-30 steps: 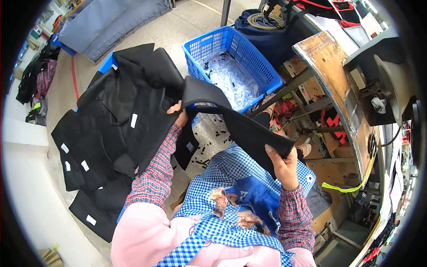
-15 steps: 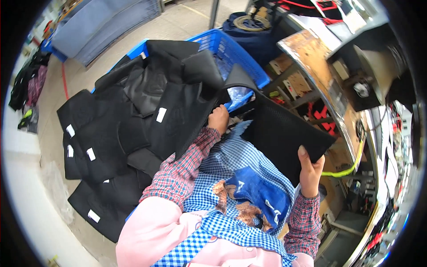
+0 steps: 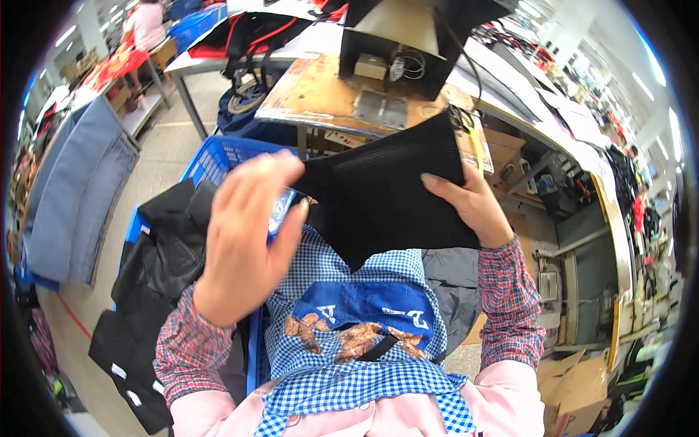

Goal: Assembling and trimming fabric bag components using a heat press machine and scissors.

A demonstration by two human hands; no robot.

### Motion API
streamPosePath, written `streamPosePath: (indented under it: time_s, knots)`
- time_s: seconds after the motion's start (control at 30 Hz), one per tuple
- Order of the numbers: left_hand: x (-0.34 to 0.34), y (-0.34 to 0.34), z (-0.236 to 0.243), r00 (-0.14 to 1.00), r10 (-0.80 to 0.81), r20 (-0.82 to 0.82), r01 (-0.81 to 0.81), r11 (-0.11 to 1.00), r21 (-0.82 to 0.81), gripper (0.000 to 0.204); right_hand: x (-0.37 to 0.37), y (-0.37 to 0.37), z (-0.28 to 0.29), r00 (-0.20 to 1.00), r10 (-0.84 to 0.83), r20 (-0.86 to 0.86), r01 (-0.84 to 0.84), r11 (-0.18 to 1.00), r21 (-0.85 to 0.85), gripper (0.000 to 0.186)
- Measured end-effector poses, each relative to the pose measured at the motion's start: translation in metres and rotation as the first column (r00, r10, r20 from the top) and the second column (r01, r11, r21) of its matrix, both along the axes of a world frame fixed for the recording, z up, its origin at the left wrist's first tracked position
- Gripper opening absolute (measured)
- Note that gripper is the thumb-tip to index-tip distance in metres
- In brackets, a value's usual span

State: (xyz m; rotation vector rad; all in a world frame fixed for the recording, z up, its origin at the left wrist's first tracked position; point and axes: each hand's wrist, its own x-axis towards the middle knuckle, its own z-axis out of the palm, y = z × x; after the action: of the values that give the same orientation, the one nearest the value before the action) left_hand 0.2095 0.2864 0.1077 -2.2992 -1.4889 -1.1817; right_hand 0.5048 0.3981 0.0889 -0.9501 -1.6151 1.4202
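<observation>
My right hand (image 3: 477,207) pinches the right edge of a black fabric panel (image 3: 397,197), thumb on the near face. The panel is held up in front of my lap, its ribbed surface partly facing me. My left hand (image 3: 247,237), smeared by motion, is raised at the panel's left end. Its fingers stretch upward and the thumb stands apart, with nothing seen between them. That hand hides part of the panel's left end. To the left, more black panels (image 3: 164,255), some with white labels, are heaped over a blue plastic crate (image 3: 200,162).
A worn wooden worktable (image 3: 313,91) stands ahead, carrying a dark box-shaped machine (image 3: 393,44). A shelf frame with cardboard boxes (image 3: 575,390) is at the right. Grey-blue padded panels (image 3: 73,189) stand at the far left. A checked apron (image 3: 349,382) covers my lap.
My view has turned right toward the worktable. The left hand has come off the heap and risen. The right hand has lifted the black panel away from the heap.
</observation>
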Motion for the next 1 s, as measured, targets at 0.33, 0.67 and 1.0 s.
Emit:
streamPosePath:
  time_s: [0.33, 0.67, 1.0]
  knots:
    - [-0.062, 0.117, -0.070, 0.981, -0.185, 0.059, 0.172, 0.682, -0.711, 0.020, -0.004, 0.043, -0.031, 0.988, 0.145, 0.052, -0.147, 0.988, 0.037, 0.039]
    - [-0.101, 0.190, 0.002, 0.994, 0.011, -0.111, -0.078, 0.780, -0.621, 0.029, -0.069, 0.119, -0.057, 0.948, -0.051, -0.315, -0.052, 0.949, -0.310, 0.036]
    - [-0.132, 0.272, 0.016, 0.956, 0.021, -0.294, -0.204, 0.766, -0.610, 0.029, -0.112, 0.164, -0.079, 0.854, -0.143, -0.500, -0.049, 0.935, -0.352, 0.033]
